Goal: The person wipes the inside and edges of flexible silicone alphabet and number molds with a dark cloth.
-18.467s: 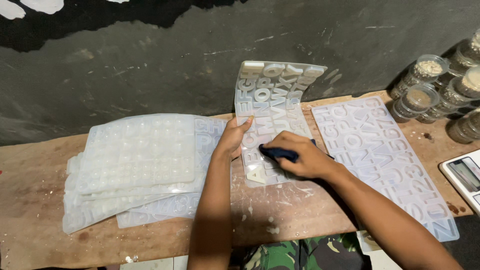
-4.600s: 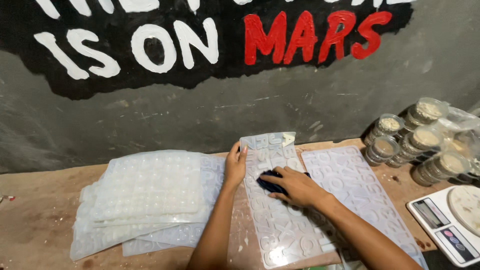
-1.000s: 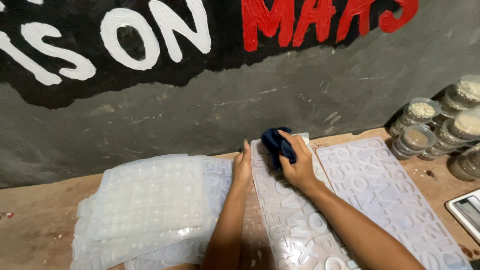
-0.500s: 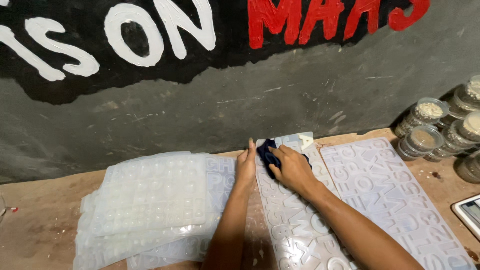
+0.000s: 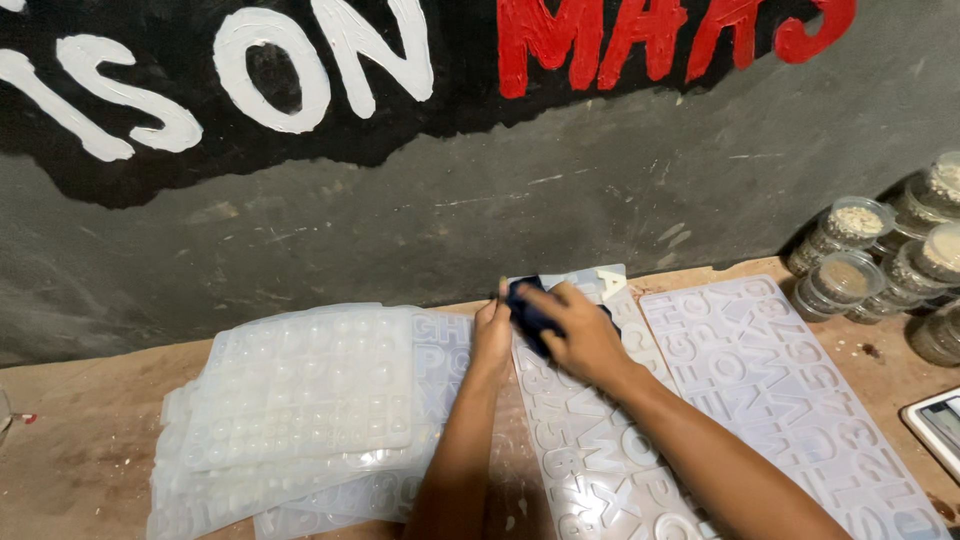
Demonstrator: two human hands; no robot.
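Two hands are seen at the far end of a translucent letter mould (image 5: 600, 440) laid lengthwise on a wooden bench (image 5: 70, 460), long axis running from the body toward the painted wall. A dark blue cloth (image 5: 530, 312) is gripped in the right hand (image 5: 580, 335) and pressed on the mould's top edge; left hand (image 5: 492, 335) is laid flat, fingers extended, w/ nothing held, just beside the cloth. Stacked moulds (image 5: 300, 400) lie to the left, lidded jars (image 5: 850, 260) at far right.

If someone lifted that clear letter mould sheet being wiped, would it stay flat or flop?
The letter mould sheet would probably flop: it is thin and translucent, and its far end already curls up against the wall. It looks light for its size. The left hand pins its edge while the right hand rubs with a dark cloth, so it may slide.
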